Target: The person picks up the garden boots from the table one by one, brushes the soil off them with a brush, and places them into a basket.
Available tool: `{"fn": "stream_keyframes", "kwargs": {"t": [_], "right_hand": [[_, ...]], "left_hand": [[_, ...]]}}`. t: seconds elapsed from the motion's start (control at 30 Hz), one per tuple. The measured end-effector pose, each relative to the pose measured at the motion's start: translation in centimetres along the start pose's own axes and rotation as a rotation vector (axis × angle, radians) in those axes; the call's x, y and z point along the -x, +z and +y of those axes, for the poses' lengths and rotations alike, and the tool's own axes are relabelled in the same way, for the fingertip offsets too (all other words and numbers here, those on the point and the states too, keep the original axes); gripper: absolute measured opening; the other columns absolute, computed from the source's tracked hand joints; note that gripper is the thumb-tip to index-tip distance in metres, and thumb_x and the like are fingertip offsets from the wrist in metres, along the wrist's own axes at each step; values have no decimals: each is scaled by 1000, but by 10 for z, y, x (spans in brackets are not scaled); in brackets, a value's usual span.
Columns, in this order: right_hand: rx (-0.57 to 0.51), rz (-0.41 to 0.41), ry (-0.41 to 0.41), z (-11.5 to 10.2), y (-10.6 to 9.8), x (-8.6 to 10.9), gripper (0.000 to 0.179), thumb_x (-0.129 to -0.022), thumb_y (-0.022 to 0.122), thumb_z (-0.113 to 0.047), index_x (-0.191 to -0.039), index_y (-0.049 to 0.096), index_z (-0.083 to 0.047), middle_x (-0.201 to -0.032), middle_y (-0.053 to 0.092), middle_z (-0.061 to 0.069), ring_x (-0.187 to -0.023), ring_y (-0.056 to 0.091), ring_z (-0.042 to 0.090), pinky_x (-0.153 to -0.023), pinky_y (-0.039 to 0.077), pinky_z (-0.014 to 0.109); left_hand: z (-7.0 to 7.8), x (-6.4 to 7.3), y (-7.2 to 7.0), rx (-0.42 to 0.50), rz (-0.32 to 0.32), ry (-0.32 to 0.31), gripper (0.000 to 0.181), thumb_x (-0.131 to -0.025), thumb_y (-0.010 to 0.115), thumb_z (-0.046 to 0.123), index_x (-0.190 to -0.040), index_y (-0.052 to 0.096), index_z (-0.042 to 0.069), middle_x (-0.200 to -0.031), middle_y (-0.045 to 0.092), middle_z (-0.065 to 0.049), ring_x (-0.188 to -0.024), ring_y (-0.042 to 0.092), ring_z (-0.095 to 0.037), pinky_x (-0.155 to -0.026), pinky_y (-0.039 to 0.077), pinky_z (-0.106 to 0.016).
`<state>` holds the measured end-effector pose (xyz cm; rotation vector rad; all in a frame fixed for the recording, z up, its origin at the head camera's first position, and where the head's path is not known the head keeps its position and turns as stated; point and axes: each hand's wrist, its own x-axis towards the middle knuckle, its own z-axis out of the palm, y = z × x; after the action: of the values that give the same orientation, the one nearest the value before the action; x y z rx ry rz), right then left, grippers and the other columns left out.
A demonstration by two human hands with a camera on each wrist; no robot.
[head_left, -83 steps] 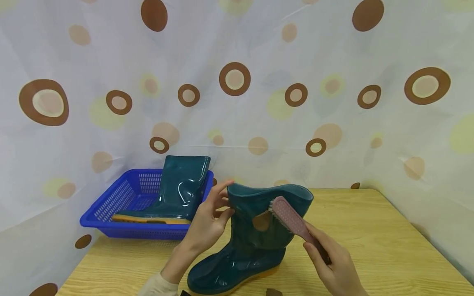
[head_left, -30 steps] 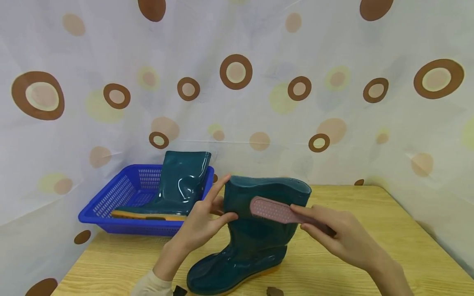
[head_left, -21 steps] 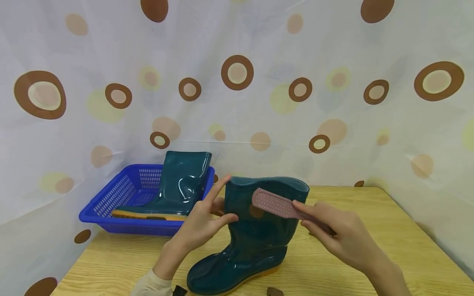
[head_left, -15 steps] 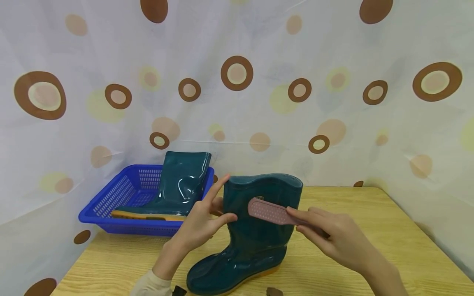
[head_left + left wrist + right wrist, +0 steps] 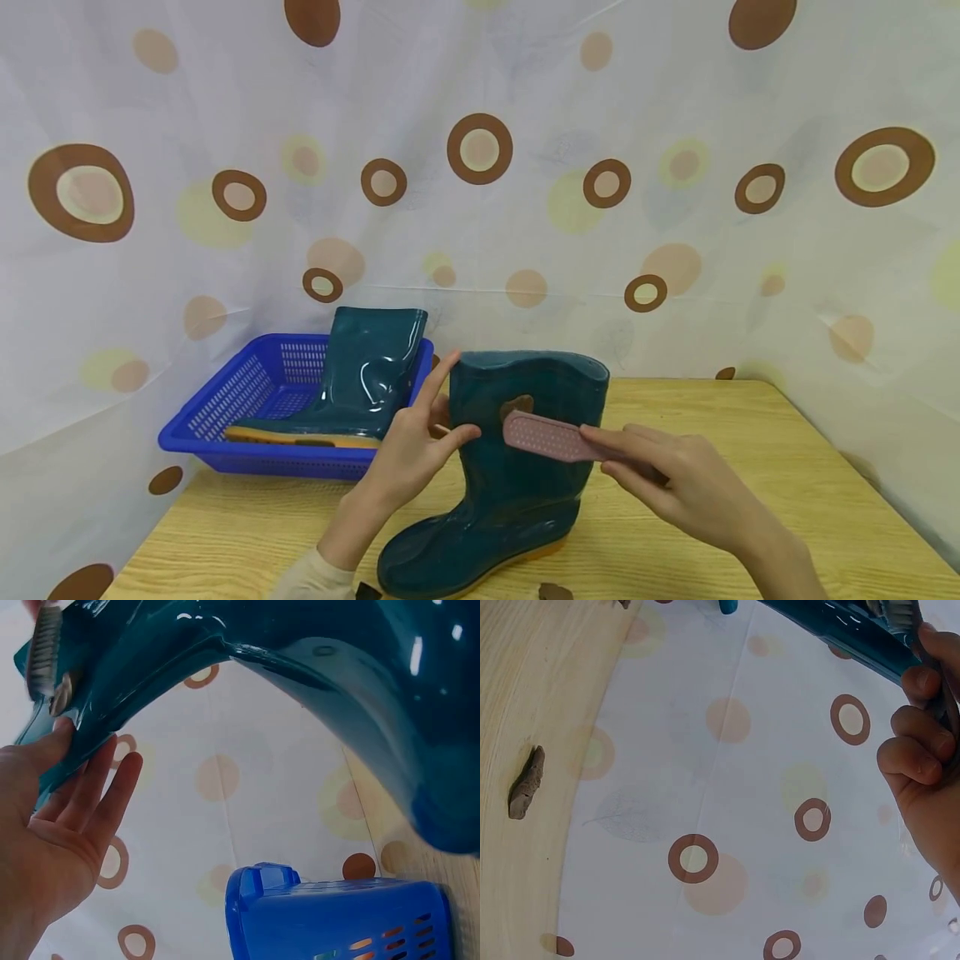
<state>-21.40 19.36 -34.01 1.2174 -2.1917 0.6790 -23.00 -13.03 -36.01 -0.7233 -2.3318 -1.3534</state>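
Observation:
A dark teal rain boot (image 5: 517, 483) with a yellowish sole stands on the table, toe toward the front left. My left hand (image 5: 412, 450) grips the upper shaft at its left edge, thumb on the near face and fingers behind. In my right hand (image 5: 675, 475) is a pink-backed brush (image 5: 547, 435), its handle held between thumb and fingers. The brush lies across the shaft with its bristles (image 5: 46, 645) toward the boot. Just above the brush head, a brown mud-like lump (image 5: 517, 406) sticks to the shaft; the left wrist view shows it standing out from the surface (image 5: 64, 694).
A blue plastic basket (image 5: 255, 458) at the back left holds a second teal boot (image 5: 371, 375). Brown lumps lie on the wooden table (image 5: 705, 500), one at the front edge (image 5: 555, 592) and another in the right wrist view (image 5: 526, 784). A patterned sheet (image 5: 525, 83) hangs behind.
The brush has gone from steeply slanted to nearly level, moving back and forth on the shaft, and now sits slightly lower, baring the brown lump. The boot's top has shifted slightly left.

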Motion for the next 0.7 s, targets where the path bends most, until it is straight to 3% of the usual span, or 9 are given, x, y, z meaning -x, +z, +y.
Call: {"fn": "stream_keyframes", "kwargs": {"t": [0.13,0.33,0.6,0.7], "right_hand": [[15,39,27,-2,-4,-2,55,-81,76,2,-132,64,-16,-88,63,-17,-62,44,-10,-57,38,5],[89,106,33,-3,-3,-2,55,-80,78,0,-132,65,-14,-86,65,-16,-62,47,-10,-57,39,6],[81,56,55,-3,0,0,50,-82,77,-3,-129,67,-19,-92,69,-13,-61,42,-10,-56,36,5],[71,16,72,-3,-1,0,47,-84,76,-5,-128,68,-21,-97,71,-13,-64,45,-10,-58,37,5]], "left_hand": [[1,0,-2,-8,-19,-4,91,-90,73,11,-159,18,34,-92,72,-1,-79,68,-8,-76,58,-23],[4,2,-10,48,-120,-8,91,-93,69,12,-158,13,40,-93,72,-2,-73,70,-10,-60,58,-30],[6,2,-12,61,-143,-23,90,-93,68,14,-158,12,40,-92,72,-1,-71,70,-12,-53,55,-30],[6,2,-12,58,-140,-27,91,-93,69,14,-158,11,41,-94,72,-1,-73,71,-11,-57,57,-29]]}}
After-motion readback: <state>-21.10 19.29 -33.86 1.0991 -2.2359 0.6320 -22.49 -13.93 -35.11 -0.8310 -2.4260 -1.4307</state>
